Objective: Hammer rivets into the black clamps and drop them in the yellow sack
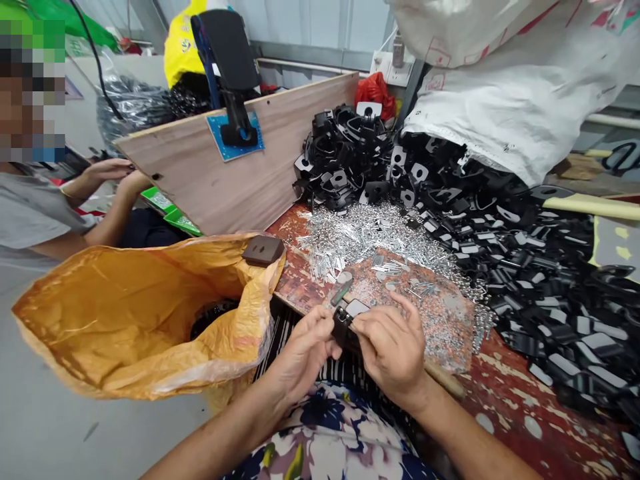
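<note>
Close to the table's front edge, my left hand (313, 340) is closed around a small black plastic part (342, 325). My right hand (393, 340) pinches at the part's right side; whatever lies between those fingertips is too small to make out. Just behind the fingers lies a hammer, its head (342, 293) on the left and its wooden handle (444, 379) showing to the right of my right hand. A speckled stone slab (440, 313) sits under the hammer, with several metal pins (393, 267) on it.
A heap of silvery pins (370, 230) lies behind the slab. Black plastic parts (545, 287) pile up at right and back. An open orange sack (150, 347) stands left, a brown block (263, 251) at its rim. Beyond a wooden board (280, 160) sits another person (45, 207).
</note>
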`<state>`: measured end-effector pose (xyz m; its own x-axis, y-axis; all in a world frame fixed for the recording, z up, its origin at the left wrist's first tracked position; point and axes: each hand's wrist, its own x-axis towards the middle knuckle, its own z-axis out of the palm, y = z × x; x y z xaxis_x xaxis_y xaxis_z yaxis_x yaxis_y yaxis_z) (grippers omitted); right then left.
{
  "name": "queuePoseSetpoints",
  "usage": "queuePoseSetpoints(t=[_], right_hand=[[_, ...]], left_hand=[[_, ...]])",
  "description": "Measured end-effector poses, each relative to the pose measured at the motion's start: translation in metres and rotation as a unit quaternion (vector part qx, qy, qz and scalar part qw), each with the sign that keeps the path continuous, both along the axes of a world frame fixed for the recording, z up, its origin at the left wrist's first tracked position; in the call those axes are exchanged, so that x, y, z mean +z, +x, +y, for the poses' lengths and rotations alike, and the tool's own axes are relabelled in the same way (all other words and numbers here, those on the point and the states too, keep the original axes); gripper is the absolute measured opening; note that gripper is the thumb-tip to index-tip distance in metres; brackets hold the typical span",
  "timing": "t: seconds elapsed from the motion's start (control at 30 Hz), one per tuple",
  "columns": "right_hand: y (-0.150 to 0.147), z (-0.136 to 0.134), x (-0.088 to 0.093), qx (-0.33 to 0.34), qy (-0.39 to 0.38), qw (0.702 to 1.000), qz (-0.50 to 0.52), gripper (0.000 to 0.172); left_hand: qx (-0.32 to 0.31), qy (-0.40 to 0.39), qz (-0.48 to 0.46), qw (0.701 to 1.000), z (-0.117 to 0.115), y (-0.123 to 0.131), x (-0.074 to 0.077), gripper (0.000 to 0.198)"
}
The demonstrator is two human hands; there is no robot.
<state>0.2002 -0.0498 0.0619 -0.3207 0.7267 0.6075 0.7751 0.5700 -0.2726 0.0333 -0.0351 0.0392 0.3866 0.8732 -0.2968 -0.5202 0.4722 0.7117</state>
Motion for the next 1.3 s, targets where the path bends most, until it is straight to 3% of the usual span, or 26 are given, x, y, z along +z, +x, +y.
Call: queuePoseSetpoints(t=[0.07,0.13,0.23,0.3,0.47,0.57,0.77,0.87,1.03,1.2,1.3], right_hand=[[-0.004,-0.001,-0.002,0.024,-0.024,0.999,0.001,0.018],[-0.002,-0.001,-0.005,0.046,-0.073,0.996,-0.019,0.017],[0.020,0.000,-0.010,-0.047,-0.124,0.986,-0.105,0.012],[0.042,0.000,-0.016,-0.120,-0.143,0.967,-0.173,0.011],[0.073,-0.008,-0.029,-0.138,-0.228,0.943,-0.201,0.011],[0.076,-0.016,-0.023,-0.124,-0.259,0.943,-0.165,0.021],[0.073,-0.032,0.013,-0.056,-0.132,0.989,-0.046,0.060],[0.062,-0.032,0.009,-0.056,-0.091,0.994,-0.007,0.068],[0.047,-0.020,-0.015,-0.041,-0.133,0.984,-0.116,0.058],[0.060,-0.020,-0.013,-0.062,-0.154,0.983,-0.084,0.053],[0.071,-0.019,-0.024,-0.088,-0.154,0.978,-0.107,0.044]], left_hand=[[0.015,0.066,0.092,0.993,-0.007,-0.013,-0.003,0.034],[0.026,0.147,0.219,0.964,-0.012,-0.030,-0.003,0.033],[0.009,0.211,0.365,0.907,-0.011,-0.059,0.000,0.030],[0.001,0.192,0.408,0.893,-0.006,-0.071,0.001,0.031],[0.036,0.170,0.397,0.901,0.013,-0.058,-0.014,0.032],[0.028,0.194,0.395,0.897,0.023,-0.042,-0.030,0.030],[0.037,0.237,0.428,0.871,0.030,-0.037,-0.046,0.039],[0.056,0.232,0.430,0.871,0.029,-0.037,-0.047,0.039],[0.060,0.233,0.431,0.870,0.029,-0.037,-0.048,0.040],[0.049,0.245,0.432,0.867,0.032,-0.036,-0.050,0.039],[0.035,0.258,0.431,0.864,0.031,-0.037,-0.040,0.039]])
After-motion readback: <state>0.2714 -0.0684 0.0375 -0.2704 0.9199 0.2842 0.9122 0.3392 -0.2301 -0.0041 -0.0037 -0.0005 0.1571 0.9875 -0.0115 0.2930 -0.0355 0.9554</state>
